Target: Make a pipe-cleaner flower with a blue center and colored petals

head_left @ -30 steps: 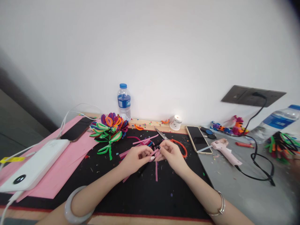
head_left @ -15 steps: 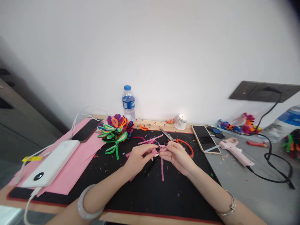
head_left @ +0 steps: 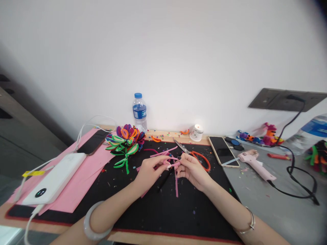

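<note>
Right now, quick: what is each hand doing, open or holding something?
Left hand: closed, pinching the pink pipe cleaner.
Right hand: closed, pinching the same pink pipe cleaner from the other side.

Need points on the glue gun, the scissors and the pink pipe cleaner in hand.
glue gun (head_left: 255, 164), head view, on its pink body.
scissors (head_left: 201, 159), head view, on the orange handle loop.
pink pipe cleaner (head_left: 176, 183), head view, on the hanging tail.

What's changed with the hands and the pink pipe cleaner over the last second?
Both hands have kept their pinch on the pink pipe cleaner. The left hand and right hand drew closer together, and the strand between them now shows a small loop, its tail hanging down. The scissors, glue gun and phone lie as before.
</note>
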Motion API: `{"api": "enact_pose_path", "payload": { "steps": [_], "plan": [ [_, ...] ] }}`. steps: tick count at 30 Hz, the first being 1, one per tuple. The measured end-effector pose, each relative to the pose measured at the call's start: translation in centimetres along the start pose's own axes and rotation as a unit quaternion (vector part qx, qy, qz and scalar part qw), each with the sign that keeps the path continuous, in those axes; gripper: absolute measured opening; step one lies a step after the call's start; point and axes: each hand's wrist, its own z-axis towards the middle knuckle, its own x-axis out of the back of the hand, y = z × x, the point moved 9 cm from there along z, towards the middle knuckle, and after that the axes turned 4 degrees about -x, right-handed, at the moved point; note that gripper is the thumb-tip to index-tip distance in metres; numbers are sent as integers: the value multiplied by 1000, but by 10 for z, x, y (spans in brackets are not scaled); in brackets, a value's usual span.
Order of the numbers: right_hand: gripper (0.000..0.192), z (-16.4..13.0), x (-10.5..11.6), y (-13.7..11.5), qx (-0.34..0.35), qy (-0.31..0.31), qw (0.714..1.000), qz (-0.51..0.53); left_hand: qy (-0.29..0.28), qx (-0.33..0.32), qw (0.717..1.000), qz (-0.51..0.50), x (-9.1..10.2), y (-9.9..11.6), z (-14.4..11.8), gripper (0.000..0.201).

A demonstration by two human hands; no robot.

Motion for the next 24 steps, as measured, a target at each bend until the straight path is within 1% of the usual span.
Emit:
{"api": "enact_pose_path", "payload": {
  "steps": [5,13,20,24],
  "plan": [
    [26,0,0,-2,20,0,999,-41,3,-19,999,43,3,5,2,25],
    [26,-1,-2,-6,45,2,994,-97,25,-9,999,29,6,0,2,31],
    [26,0,0,-4,40,5,992,-123,39,-39,995,89,11,3,1,19],
    [25,-1,-2,-5,38,0,991,-127,45,-41,996,73,13,2,1,14]
  ]
}}
